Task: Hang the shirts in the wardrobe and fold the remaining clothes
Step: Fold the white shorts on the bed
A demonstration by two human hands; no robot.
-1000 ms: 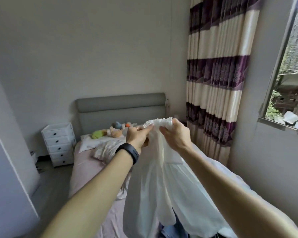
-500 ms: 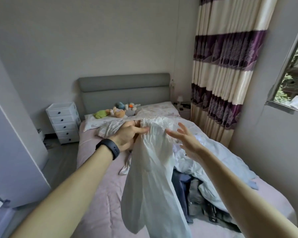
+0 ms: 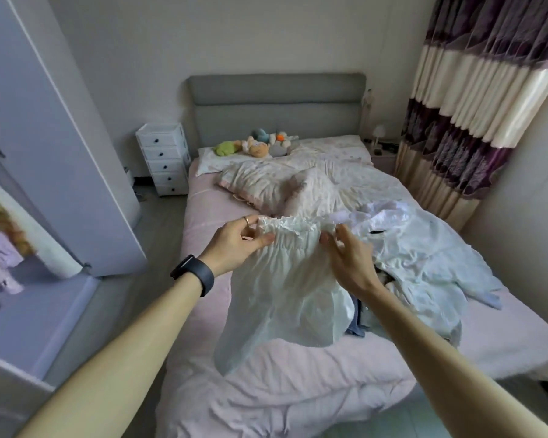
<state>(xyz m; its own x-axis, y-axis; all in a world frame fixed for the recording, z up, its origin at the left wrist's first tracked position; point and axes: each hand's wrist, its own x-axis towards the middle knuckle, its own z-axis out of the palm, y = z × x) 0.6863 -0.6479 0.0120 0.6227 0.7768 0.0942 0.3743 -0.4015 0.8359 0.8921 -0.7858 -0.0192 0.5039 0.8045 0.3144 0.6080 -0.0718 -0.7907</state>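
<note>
Lilac wardrobe door (image 3: 45, 153) at far left, off the left edge of the bed (image 3: 203, 216). White drawers (image 3: 163, 159) beside the head-left corner. Grey headboard (image 3: 276, 102) along the head edge, plush toys (image 3: 257, 147) just below it. Left grip (image 3: 234, 245), black band (image 3: 193, 275) on the wrist and ring (image 3: 246, 220) on one finger, pinching between thumb and fingers the left end of the gathered edge of a white garment (image 3: 288, 279). Garment held over the middle of the bed, spread between both grips, loose part hanging toward the foot edge. Right grip (image 3: 348, 257) narrow, fingers curled onto the right end of the same gathered edge. Pile of pale and dark clothes (image 3: 424, 263) just right of it, toward the right edge. Purple-and-cream curtain (image 3: 472, 105) past the head-right corner.
</note>
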